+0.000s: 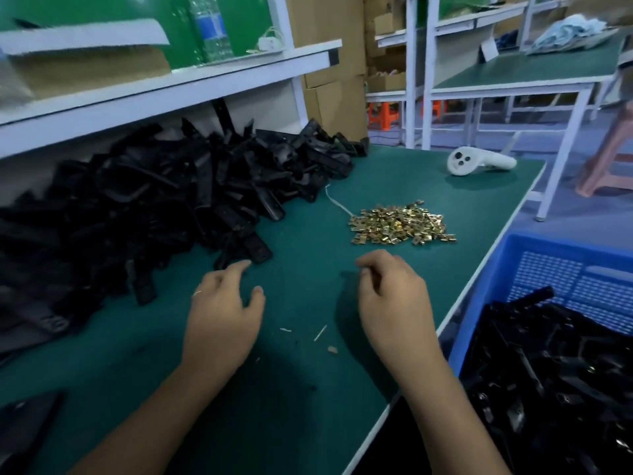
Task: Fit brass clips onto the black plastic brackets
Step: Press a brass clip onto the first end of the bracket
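Note:
A big heap of black plastic brackets (154,200) covers the left and back of the green table (301,371). A small pile of brass clips (400,222) lies on the mat right of centre. My left hand (222,317) hovers over the mat with fingers relaxed, fingertips close to the nearest brackets (253,252) and holding nothing. My right hand (390,303) is a little below the clip pile with its fingers curled under. Whether it holds a clip is hidden.
A blue plastic crate (561,269) with finished black brackets stands off the table's right edge. A white handheld device (479,161) lies at the far right of the table. A shelf with a water bottle (210,27) overhangs the back. Small scraps (320,332) lie on the mat.

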`<state>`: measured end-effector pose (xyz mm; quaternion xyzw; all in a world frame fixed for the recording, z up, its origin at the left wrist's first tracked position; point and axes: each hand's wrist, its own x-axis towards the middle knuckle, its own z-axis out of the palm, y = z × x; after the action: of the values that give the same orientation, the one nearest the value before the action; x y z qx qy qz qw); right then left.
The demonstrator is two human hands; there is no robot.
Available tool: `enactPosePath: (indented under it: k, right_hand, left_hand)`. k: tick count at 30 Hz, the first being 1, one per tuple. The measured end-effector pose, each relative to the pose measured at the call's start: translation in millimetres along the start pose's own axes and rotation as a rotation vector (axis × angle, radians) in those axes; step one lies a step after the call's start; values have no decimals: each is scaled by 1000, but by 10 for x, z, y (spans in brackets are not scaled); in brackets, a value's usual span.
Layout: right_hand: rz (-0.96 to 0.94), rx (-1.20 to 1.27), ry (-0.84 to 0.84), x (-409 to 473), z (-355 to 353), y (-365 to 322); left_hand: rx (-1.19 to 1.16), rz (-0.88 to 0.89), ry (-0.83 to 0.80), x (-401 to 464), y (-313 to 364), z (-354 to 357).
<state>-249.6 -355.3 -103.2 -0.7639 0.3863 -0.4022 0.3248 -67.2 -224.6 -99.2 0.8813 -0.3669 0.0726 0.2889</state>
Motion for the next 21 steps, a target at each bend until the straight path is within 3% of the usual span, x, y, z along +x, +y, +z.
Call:
enactPosePath:
  k: [2, 6, 10, 12, 16, 21]
  right_hand:
    - [0, -216, 33, 50, -78, 87]
    - [26, -539, -74, 90, -138, 120]
    - [29, -624, -125, 99, -96, 88]
    - [39, -615, -117, 106, -92, 106]
    - [45, -606, -124, 123, -87, 122]
    - [24, -615, -157, 186, -94, 154]
  left_hand:
    - [57, -24, -55, 184, 1, 52]
    - [204, -58, -87, 535, -29, 184]
    - [378, -54, 63, 677, -129, 191]
    - [306, -93, 127, 745, -163, 168]
    - [-115, -181, -69, 838, -316, 51]
    - [-233, -25, -27, 640, -423, -226]
